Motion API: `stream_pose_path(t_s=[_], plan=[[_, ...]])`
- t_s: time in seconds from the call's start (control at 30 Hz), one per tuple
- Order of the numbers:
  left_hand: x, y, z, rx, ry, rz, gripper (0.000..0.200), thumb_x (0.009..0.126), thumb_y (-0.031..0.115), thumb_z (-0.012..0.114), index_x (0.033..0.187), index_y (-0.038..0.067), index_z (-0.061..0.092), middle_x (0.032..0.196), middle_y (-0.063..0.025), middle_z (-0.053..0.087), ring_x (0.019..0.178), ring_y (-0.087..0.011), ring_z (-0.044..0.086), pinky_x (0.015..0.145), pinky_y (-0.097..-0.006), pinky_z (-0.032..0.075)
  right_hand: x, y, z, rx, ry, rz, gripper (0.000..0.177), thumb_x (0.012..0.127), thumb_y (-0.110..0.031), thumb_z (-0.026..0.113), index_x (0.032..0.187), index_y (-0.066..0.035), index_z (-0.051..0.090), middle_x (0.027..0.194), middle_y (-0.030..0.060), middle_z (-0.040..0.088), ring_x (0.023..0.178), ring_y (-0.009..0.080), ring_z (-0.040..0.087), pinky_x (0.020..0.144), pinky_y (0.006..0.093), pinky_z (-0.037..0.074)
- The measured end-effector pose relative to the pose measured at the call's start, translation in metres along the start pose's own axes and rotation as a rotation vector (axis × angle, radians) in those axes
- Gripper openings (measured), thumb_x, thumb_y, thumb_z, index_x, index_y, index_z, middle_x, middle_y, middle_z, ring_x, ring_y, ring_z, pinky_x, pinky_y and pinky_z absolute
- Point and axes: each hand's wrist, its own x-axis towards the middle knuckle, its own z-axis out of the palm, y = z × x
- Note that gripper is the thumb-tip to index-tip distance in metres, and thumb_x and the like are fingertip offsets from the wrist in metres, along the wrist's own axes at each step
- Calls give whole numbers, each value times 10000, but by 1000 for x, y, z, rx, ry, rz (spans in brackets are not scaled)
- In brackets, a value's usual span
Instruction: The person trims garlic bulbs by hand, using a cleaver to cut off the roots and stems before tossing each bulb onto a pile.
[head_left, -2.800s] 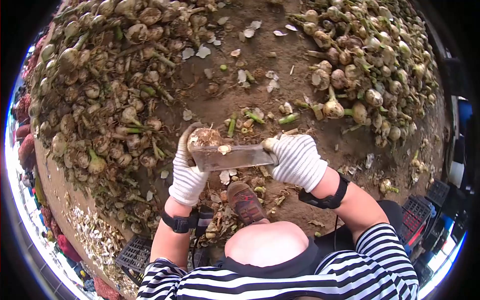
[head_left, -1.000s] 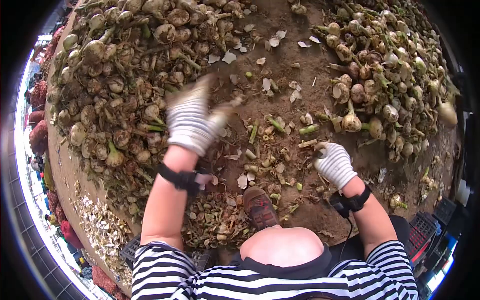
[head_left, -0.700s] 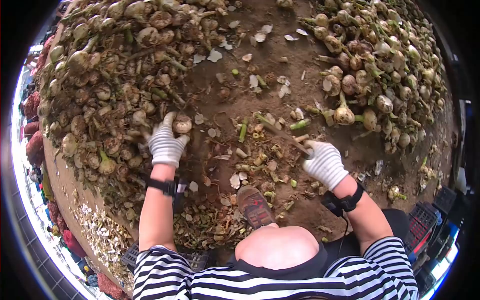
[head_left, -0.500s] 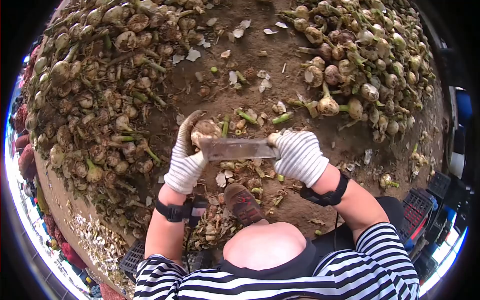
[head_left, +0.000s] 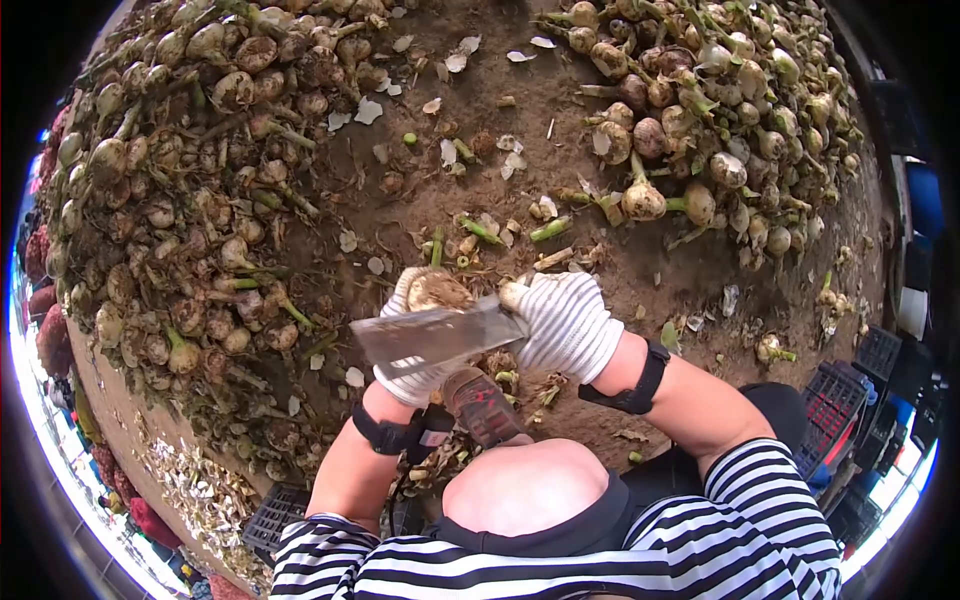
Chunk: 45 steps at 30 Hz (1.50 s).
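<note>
My left hand (head_left: pixel 414 382), in a white striped glove, is wrapped round a dirt-covered garlic bulb (head_left: pixel 440 289). My right hand (head_left: pixel 568 322), gloved alike, grips the handle of a broad-bladed knife (head_left: pixel 422 340). The blade points left and lies across the near side of the bulb in this view, covering part of the left palm. Its pale handle end shows at the right thumb. Below the hands, a brown shoe (head_left: pixel 485 405) stands on the ground among cut stalks.
A large heap of garlic (head_left: pixel 200 230) with stalks rises on the left, another heap (head_left: pixel 720 130) on the right. Cut green stalks (head_left: pixel 550 229) and papery skins (head_left: pixel 368 110) litter the soil between. Black plastic crates (head_left: pixel 832 400) stand at the right; another crate (head_left: pixel 275 515) is at lower left.
Both hands have come nearer to my body and closer together. The knife has swung from nearly level to a slant, its left end lower, and the bulb has turned in my left hand.
</note>
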Motion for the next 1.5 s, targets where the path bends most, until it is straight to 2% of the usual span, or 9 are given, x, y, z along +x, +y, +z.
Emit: stream_pose_path(t_s=[0.33,0.4,0.6,0.8,1.07,1.3,1.37,1.4,1.5], plan=[[-1,52,8,424,-53,258,687,609,300,849,1139,49,492,983,-35,587,887,-152,580,836,-291,474,-24,72,0,-210,-76,461,246,729,-172,557,948,-99,643,787,138,652,746,309,633,664,406,505],[21,54,-17,1009,0,582,766,573,360,872,1155,39,492,1007,-32,576,923,-148,574,849,-286,479,-23,57,-9,-118,-7,436,271,732,-166,547,979,-113,647,778,143,646,740,309,628,665,404,499],[28,20,-36,24,128,193,921,490,459,878,1206,53,465,998,-89,590,921,-198,602,808,-312,528,-23,34,-8,343,-75,500,325,633,-156,557,926,-52,649,738,188,621,727,353,609,650,395,499],[4,30,3,-537,-113,-150,514,755,303,739,1144,77,491,1028,-163,603,911,-289,627,798,-428,560,-20,33,4,302,-115,454,360,625,-173,573,952,-43,651,745,205,623,735,357,614,661,396,504],[8,36,7,-9,-146,-324,407,742,83,654,1121,-2,533,807,-55,629,716,-154,597,639,-281,507,-13,21,-16,130,-193,394,319,641,-199,568,910,-49,653,735,196,627,748,356,619,677,418,502],[4,32,-6,1103,137,488,201,729,25,655,929,52,653,792,-103,618,683,-265,585,654,-321,482,-25,53,4,-35,-338,451,321,658,-206,552,914,-48,663,847,203,644,837,337,629,747,400,508],[19,53,-7,1074,217,661,206,749,71,658,955,59,657,790,-77,630,711,-210,595,661,-323,481,-35,80,20,-81,-435,590,356,665,-218,557,954,-39,662,895,204,649,872,334,629,775,391,505],[29,64,-6,613,168,136,431,783,184,698,1175,68,564,1009,-97,635,898,-160,596,762,-310,497,-38,81,27,-12,-387,671,373,669,-223,560,974,-35,660,914,204,651,885,334,629,784,388,502],[43,89,39,223,-416,536,890,733,354,764,1415,98,253,1376,-120,383,1163,-230,461,960,-367,419,-15,59,21,183,-215,622,377,682,-231,566,988,-29,654,916,206,644,880,344,620,772,380,498]])
